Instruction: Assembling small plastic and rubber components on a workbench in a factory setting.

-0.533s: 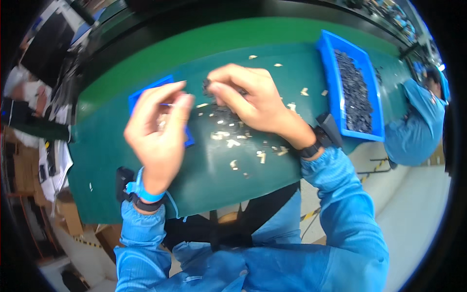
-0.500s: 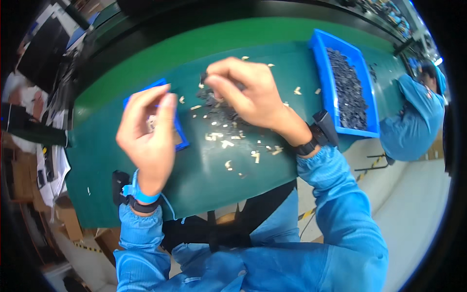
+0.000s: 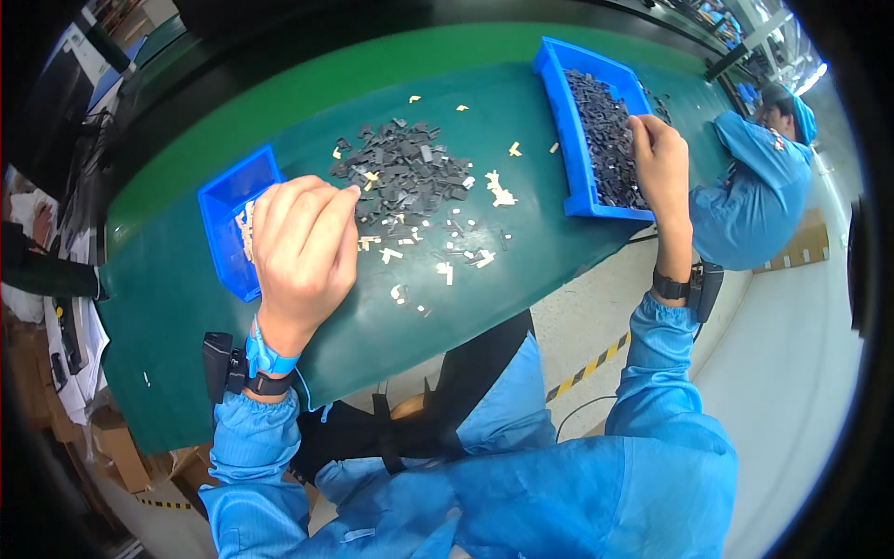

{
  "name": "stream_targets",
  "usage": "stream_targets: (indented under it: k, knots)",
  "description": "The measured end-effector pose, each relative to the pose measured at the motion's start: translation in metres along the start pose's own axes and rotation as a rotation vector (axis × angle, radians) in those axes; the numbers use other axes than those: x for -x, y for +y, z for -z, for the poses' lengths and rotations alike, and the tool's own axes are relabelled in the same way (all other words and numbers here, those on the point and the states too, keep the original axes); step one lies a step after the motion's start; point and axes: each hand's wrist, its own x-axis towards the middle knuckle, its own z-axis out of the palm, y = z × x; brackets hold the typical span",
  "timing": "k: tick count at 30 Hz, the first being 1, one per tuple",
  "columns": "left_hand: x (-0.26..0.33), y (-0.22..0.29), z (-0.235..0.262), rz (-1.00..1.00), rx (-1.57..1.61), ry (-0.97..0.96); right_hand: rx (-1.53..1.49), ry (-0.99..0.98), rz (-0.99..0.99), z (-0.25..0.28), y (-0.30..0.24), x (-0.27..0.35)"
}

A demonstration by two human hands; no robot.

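Note:
My right hand [image 3: 661, 172] is over the right side of a large blue bin [image 3: 563, 140] filled with small flat black plastic pieces [image 3: 601, 130]. Its thumb and fingertips are pressed together; whether a piece is between them cannot be made out. My left hand [image 3: 307, 252] hovers beside a small blue bin [image 3: 223, 256], fingers curled together, and what they hold, if anything, is hidden. Cream-coloured bits [image 3: 246, 228] lie in that small bin, partly covered by the hand. Between my hands a loose pile of black pieces [image 3: 405, 168] is spread on the green mat.
Cream scraps [image 3: 501, 191] are scattered around the pile on the green table mat [image 3: 400, 345]. At the right a co-worker in blue [image 3: 759, 200] sits beyond the large bin. Papers [image 3: 88, 340] and a cardboard box [image 3: 121, 452] are at the left.
My right hand has moved from above the pile rightward to the large bin, uncovering the pile. My left hand's fingers have drawn closer together. The whole view has shifted.

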Motion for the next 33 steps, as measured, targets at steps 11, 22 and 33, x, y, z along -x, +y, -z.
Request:
stream_targets:
  k: [11, 22, 33]
  knots:
    - [0.007, -0.004, -0.006, 0.13, -0.124, 0.007, -0.462, -0.315, 0.366, 0.007, -0.086, 0.032]
    - [0.0, -0.027, 0.02, 0.612, 0.123, 0.281, -0.599, -0.462, 0.901, -0.085, -0.23, 0.013]
    - [0.01, -0.028, 0.014, 0.599, -0.221, -0.2, -0.656, -0.703, 0.839, -0.108, -0.201, -0.009]
